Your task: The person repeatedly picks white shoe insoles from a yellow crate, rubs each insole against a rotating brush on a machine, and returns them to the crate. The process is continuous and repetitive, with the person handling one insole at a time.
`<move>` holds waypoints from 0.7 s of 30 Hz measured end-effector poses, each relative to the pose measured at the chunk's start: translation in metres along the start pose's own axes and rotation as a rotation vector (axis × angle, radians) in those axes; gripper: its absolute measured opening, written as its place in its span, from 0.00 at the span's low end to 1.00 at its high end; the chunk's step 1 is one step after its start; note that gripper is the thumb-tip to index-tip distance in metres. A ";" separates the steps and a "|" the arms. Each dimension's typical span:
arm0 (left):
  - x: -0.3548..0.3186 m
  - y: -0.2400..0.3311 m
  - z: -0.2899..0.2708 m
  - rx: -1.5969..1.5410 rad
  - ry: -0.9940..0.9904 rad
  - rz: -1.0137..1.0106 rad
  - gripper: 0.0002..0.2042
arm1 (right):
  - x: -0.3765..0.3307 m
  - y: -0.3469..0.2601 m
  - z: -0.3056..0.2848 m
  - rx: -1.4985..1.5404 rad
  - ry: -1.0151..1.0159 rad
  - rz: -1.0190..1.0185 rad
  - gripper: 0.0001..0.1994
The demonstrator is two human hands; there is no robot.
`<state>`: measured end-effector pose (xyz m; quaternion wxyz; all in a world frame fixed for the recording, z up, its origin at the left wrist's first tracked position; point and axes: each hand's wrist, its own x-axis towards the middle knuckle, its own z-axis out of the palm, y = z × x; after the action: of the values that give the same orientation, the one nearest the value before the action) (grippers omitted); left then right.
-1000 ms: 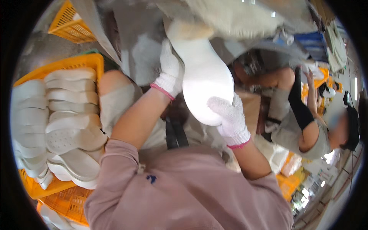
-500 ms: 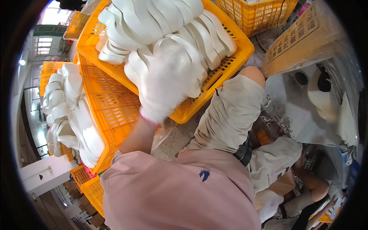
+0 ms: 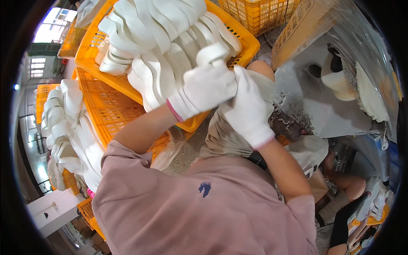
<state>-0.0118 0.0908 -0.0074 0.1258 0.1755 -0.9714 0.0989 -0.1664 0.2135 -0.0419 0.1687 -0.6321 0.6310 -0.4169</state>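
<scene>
My left hand (image 3: 208,87), in a white knit glove, is closed on a white shoe sole (image 3: 212,53). One rounded end of the sole sticks up above the fingers; the rest is hidden. Against it, my gloved right hand (image 3: 250,108) is closed with its thumb up. What lies inside its fingers is hidden. Both hands meet over my knee, at the near right edge of a yellow plastic basket (image 3: 246,51). Rows of white soles (image 3: 148,25) are heaped in that basket.
Under the basket is another yellow crate (image 3: 110,95), with more white soles (image 3: 68,119) at its left. A yellow crate (image 3: 259,17) stands at the far right. Right of my knee are a cardboard sheet (image 3: 293,29) and a grey machine surface (image 3: 297,97). Another person's leg (image 3: 348,187) shows lower right.
My left hand has come back from the heap toward the right with a sole in it. My right hand has come up beside it. The view has shifted a little.
</scene>
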 end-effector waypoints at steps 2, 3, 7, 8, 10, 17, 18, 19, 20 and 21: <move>-0.011 0.005 0.005 -0.024 0.066 -0.018 0.09 | 0.030 0.001 0.027 0.091 -0.093 0.117 0.26; -0.016 -0.001 0.008 -0.114 0.161 -0.104 0.11 | 0.041 0.005 0.036 0.073 -0.031 0.130 0.23; -0.035 -0.056 0.019 -0.227 -0.052 -0.538 0.15 | 0.046 0.013 0.038 0.019 0.026 0.173 0.13; -0.034 -0.074 0.020 -0.241 -0.181 -0.587 0.15 | 0.038 0.009 0.030 0.008 -0.017 0.163 0.13; -0.030 -0.103 0.023 -0.135 -0.461 -0.707 0.17 | 0.015 0.004 0.011 -0.010 0.069 0.139 0.13; 0.004 -0.110 0.044 -0.388 -0.301 -0.656 0.31 | -0.096 0.003 -0.110 0.205 0.367 0.494 0.22; 0.009 -0.097 0.042 -0.215 -0.263 -0.616 0.31 | -0.115 0.003 -0.129 0.242 0.406 0.642 0.22; 0.012 -0.082 0.036 -0.228 -0.166 -0.608 0.29 | -0.134 0.002 -0.146 0.286 0.403 0.648 0.22; 0.018 -0.062 0.032 -0.257 -0.004 -0.527 0.28 | -0.152 0.002 -0.160 0.368 0.503 0.776 0.22; 0.026 -0.037 0.028 -0.301 0.199 -0.381 0.26 | -0.171 0.002 -0.172 0.435 0.624 0.819 0.22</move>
<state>-0.0282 0.0420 -0.0215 0.2617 0.3242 -0.9074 -0.0557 -0.2707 0.4276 0.0050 0.2485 -0.1326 0.7445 -0.6053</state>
